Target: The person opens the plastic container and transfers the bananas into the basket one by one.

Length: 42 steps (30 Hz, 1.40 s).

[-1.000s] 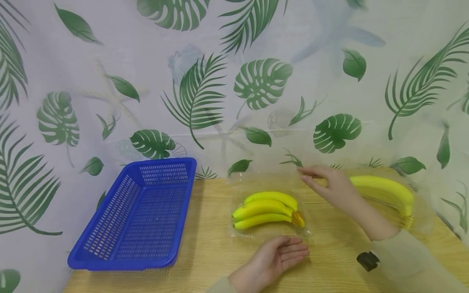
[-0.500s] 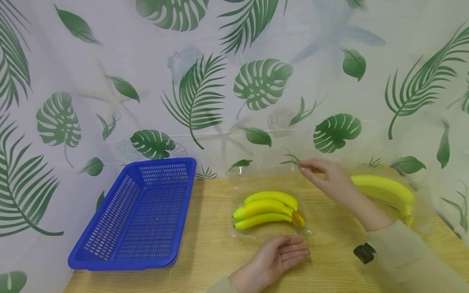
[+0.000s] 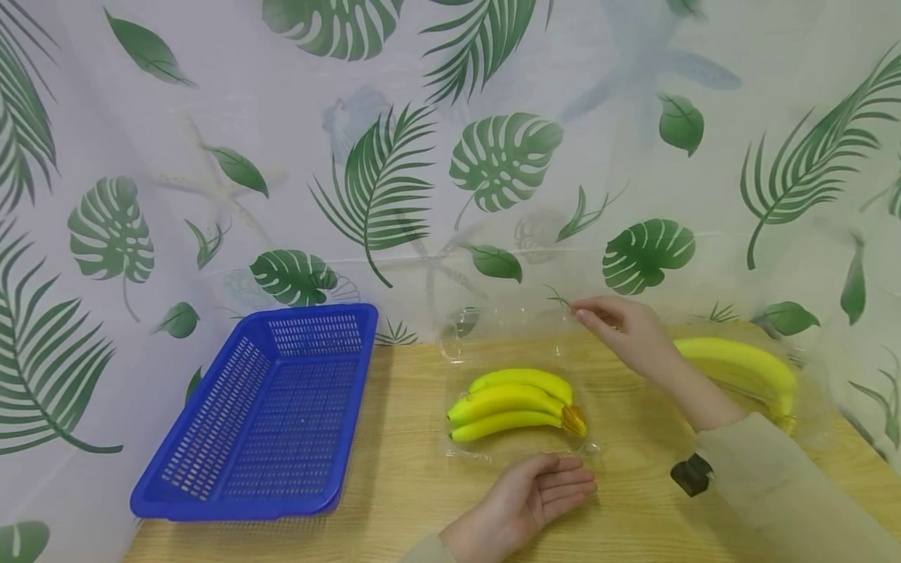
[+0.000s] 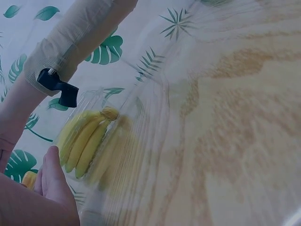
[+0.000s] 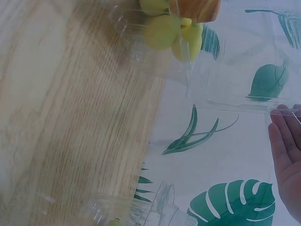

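The basket (image 3: 281, 426) is coloured solid blue and patterned with rows of slots. The banana bunch (image 3: 510, 400) is finished in bright yellow, with its stem end (image 3: 573, 421) coloured orange-brown. The container (image 3: 507, 352) is colourless and transparent. The single banana (image 3: 739, 356) at the right is likewise coloured yellow. The tabletop (image 3: 408, 477) is marked with light tan wood grain. The backdrop (image 3: 296, 109) is printed on white with green leaves, pale blue and beige starfish, and faint shells. The right sleeve (image 3: 781, 485) is coloured beige; the wrist attachment (image 3: 692, 475) is finished in black.
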Available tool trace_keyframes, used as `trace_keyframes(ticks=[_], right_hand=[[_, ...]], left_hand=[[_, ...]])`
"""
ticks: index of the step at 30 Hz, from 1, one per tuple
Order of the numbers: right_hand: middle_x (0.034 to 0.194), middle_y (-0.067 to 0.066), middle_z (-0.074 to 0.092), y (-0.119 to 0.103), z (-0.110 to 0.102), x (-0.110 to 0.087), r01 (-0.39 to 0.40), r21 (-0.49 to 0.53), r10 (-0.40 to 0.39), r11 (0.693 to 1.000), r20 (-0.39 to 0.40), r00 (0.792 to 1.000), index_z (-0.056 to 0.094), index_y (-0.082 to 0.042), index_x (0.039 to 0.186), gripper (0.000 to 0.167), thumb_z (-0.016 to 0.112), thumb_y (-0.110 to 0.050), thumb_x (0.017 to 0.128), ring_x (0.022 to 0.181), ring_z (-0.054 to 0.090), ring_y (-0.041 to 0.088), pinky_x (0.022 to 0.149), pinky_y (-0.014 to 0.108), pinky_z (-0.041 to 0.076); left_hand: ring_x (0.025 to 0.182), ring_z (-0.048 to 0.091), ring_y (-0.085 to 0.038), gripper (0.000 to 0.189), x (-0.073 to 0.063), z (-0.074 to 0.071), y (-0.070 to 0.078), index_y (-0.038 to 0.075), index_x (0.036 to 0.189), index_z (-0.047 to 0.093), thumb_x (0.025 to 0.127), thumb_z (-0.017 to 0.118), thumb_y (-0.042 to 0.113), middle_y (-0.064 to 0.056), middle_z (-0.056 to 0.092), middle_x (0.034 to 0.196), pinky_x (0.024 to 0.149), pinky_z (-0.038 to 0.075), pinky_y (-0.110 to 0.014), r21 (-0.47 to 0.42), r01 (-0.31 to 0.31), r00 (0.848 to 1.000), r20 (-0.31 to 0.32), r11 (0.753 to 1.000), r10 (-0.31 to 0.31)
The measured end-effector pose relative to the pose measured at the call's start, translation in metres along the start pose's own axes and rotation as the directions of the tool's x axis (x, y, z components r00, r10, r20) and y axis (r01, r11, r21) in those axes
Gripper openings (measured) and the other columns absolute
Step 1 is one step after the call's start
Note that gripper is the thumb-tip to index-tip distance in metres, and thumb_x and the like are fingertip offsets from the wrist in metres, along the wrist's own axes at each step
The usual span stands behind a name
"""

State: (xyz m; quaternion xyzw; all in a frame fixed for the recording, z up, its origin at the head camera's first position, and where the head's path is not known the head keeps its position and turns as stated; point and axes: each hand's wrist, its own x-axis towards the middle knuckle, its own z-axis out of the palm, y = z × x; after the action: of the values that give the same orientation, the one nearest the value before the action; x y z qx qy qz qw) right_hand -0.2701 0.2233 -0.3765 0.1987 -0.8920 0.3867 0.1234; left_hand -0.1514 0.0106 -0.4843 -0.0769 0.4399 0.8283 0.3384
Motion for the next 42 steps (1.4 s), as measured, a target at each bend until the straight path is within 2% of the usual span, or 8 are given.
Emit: trace_keyframes(ticks=[4,13,17,20,21,26,33,42], right_hand=[[0.126,0.018,0.077,0.002,0.001,0.002,-0.004,0.014,0.004,1.0,0.001,1.0,0.071,-0.001,0.133,0.035,0.056,-0.025,0.112,0.111,0.074,0.039,0.087,0.012,0.053],[0.125,0.02,0.077,0.005,0.002,0.006,-0.032,0.043,0.032,0.999,0.022,0.999,0.07,-0.001,0.134,0.037,0.054,-0.027,0.113,0.116,0.073,0.04,0.088,0.008,0.049],[0.126,0.022,0.076,0.005,0.003,0.008,-0.053,0.05,0.052,0.997,0.022,0.998,0.069,-0.001,0.135,0.04,0.053,-0.031,0.113,0.12,0.071,0.042,0.099,0.031,0.061],[0.13,0.024,0.073,0.003,0.002,0.009,-0.065,0.069,0.063,0.995,0.025,0.998,0.067,0.0,0.137,0.042,0.053,-0.031,0.113,0.124,0.068,0.045,0.105,0.06,0.058],[0.132,0.025,0.073,0.003,0.002,0.01,-0.066,0.074,0.064,0.995,0.024,0.998,0.067,0.0,0.137,0.042,0.052,-0.031,0.113,0.125,0.068,0.046,0.106,0.063,0.056],[0.134,0.025,0.072,0.002,0.003,0.012,-0.074,0.074,0.073,0.994,0.017,0.997,0.068,0.0,0.136,0.042,0.053,-0.031,0.113,0.126,0.067,0.045,0.106,0.062,0.056],[0.131,0.023,0.074,-0.001,0.002,0.016,-0.086,0.053,0.085,0.995,0.017,0.996,0.069,-0.002,0.135,0.042,0.052,-0.033,0.114,0.121,0.07,0.041,0.099,0.046,0.057],[0.13,0.023,0.074,0.0,0.002,0.018,-0.092,0.049,0.09,0.995,0.028,0.996,0.069,0.0,0.135,0.045,0.05,-0.034,0.114,0.12,0.069,0.04,0.1,0.05,0.057]], left_hand=[[0.136,0.063,-0.04,0.043,0.001,0.0,-0.001,-0.012,0.14,0.058,0.113,0.045,0.019,-0.032,0.066,0.139,0.118,0.052,-0.044,-0.014,0.009,1.0,-0.007,1.0,-0.01],[0.137,0.063,-0.04,0.044,0.001,-0.001,-0.002,-0.013,0.141,0.057,0.113,0.044,0.018,-0.032,0.066,0.139,0.118,0.052,-0.044,-0.022,0.007,1.0,-0.003,1.0,-0.007],[0.137,0.062,-0.041,0.044,0.001,-0.001,-0.003,-0.012,0.141,0.057,0.113,0.043,0.019,-0.032,0.064,0.141,0.119,0.051,-0.044,-0.014,0.001,1.0,0.001,1.0,-0.001],[0.138,0.061,-0.041,0.045,0.002,-0.001,-0.004,-0.012,0.142,0.057,0.113,0.043,0.019,-0.032,0.064,0.141,0.119,0.051,-0.044,-0.008,-0.004,1.0,0.002,1.0,0.004],[0.138,0.061,-0.041,0.045,0.002,-0.001,-0.004,-0.012,0.142,0.056,0.113,0.043,0.019,-0.033,0.063,0.141,0.119,0.051,-0.044,-0.007,-0.005,1.0,0.002,1.0,0.005],[0.138,0.061,-0.04,0.045,0.002,0.0,-0.003,-0.012,0.142,0.056,0.113,0.043,0.02,-0.032,0.063,0.142,0.119,0.051,-0.044,-0.005,-0.005,1.0,0.002,1.0,0.005],[0.138,0.061,-0.04,0.046,0.003,0.0,-0.002,-0.013,0.143,0.056,0.113,0.044,0.02,-0.032,0.063,0.142,0.12,0.05,-0.044,-0.003,-0.006,1.0,0.006,1.0,0.006],[0.138,0.061,-0.041,0.045,0.003,0.002,-0.002,-0.013,0.142,0.056,0.113,0.043,0.02,-0.033,0.063,0.142,0.12,0.05,-0.044,-0.004,-0.014,1.0,0.008,1.0,0.014]])
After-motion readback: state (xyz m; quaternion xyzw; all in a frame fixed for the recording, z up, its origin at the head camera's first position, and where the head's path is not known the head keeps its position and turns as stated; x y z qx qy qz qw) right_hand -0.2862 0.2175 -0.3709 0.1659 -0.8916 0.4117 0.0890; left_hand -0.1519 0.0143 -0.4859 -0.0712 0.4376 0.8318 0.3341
